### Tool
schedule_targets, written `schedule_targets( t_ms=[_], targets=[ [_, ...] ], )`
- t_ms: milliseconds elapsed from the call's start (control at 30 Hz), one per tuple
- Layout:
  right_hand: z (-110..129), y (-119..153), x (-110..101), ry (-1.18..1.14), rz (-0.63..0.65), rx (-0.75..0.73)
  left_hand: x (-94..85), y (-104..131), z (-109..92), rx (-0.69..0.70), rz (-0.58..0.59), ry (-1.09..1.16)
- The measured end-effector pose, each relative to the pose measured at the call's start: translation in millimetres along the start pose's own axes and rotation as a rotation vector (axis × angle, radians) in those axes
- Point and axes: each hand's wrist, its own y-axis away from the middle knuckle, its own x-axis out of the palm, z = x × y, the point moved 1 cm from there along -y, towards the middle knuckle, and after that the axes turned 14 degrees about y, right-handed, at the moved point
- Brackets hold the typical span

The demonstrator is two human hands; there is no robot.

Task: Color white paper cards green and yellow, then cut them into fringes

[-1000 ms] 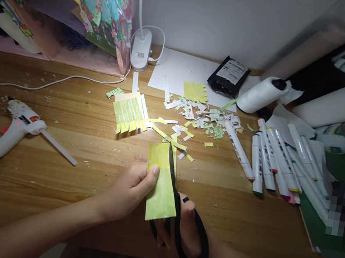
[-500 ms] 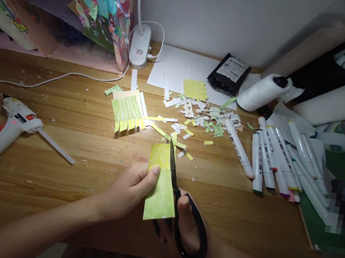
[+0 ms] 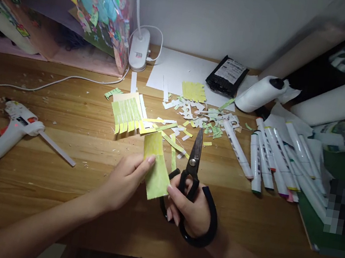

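Between thumb and fingers, my left hand (image 3: 127, 176) pinches a strip of paper (image 3: 159, 178) coloured yellow at the far end and green toward me. Black-handled scissors (image 3: 195, 155) are in my right hand (image 3: 194, 206), blades together and pointing away. My right thumb and fingertips also touch the paper's lower right corner. Beyond the paper lies a fringed green and yellow paper piece (image 3: 128, 110), with thin yellow-green strips beside it. A narrow cut strip (image 3: 173, 158) rests just right of the held paper.
Paper scraps (image 3: 208, 117) litter the middle of the table, below a black packet (image 3: 228, 74). Several markers (image 3: 274, 160) lie at right. A hot glue gun (image 3: 13, 132) with a glue stick sits at left. A fringed yellow piece (image 3: 193, 91) lies on white paper (image 3: 173, 69).
The scissors have come off the paper's right edge, their blades now together and to the right. A narrow strip has dropped away. The held paper has tilted and shifted left.
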Motion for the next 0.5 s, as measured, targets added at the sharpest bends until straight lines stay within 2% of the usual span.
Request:
schedule_targets(
  t_ms=[133,200,267,500],
  targets=[
    [-1,-4,-4,0.047,-0.088,-0.050,3.5,2,-3,-0.084,0.216,0.134],
    [-1,-5,-5,0.033,-0.077,-0.071,4.1,4,-4,-0.087,0.263,0.166],
    [-1,-4,-6,0.008,-0.013,-0.067,2.0,4,-5,-0.054,0.220,0.165],
    [-4,17,2,-0.003,0.354,0.023,-17.3,-5,-12,0.166,-0.094,0.006]
  ],
)
